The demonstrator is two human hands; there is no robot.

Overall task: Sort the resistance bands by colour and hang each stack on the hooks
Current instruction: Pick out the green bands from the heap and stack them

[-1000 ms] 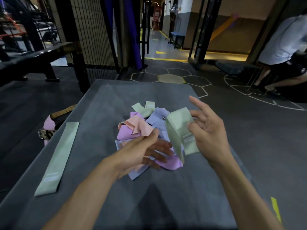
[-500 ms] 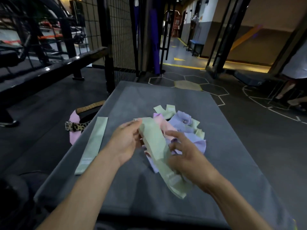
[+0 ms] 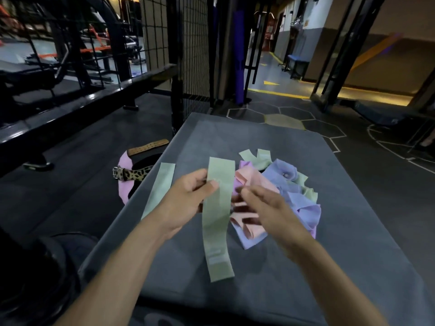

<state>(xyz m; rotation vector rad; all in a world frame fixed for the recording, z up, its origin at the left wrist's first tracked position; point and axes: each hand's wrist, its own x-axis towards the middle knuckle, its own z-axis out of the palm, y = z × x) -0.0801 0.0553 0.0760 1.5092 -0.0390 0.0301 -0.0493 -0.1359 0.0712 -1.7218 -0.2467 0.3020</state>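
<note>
— Two green bands out: one flat green band [image 3: 158,189] lies on the grey mat [image 3: 341,243]; our left hand [image 3: 188,198] pinches the held green band [image 3: 217,215].

— Our right hand [image 3: 270,208] hovers spread, gripping nothing, over the mixed pile [image 3: 282,194].

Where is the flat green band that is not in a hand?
In the head view, the flat green band lies on the grey table near its left edge, left of the left hand and beside the leopard belt.

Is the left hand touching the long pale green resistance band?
Touching. Head view: left hand pinches the long pale green resistance band, thumb over its front.
</note>
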